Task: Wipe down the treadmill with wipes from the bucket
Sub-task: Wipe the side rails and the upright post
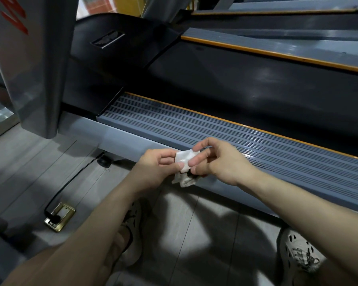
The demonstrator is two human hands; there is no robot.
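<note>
Both hands hold a crumpled white wipe (184, 164) just above the near ribbed side rail (215, 129) of the treadmill (236, 83). The left hand (155, 170) pinches its left edge between thumb and fingers, while the right hand (217, 159) grips its right side with curled fingers. A black cord (70, 182) runs across the floor (184, 234) to a brass socket (60, 216).

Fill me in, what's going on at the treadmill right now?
A person beside the treadmill pinches a crumpled white wipe between the left hand and right hand, just over the grey ribbed side rail. The wipe is not flat on the rail; they seem to be folding it. No bucket is in view.
</note>
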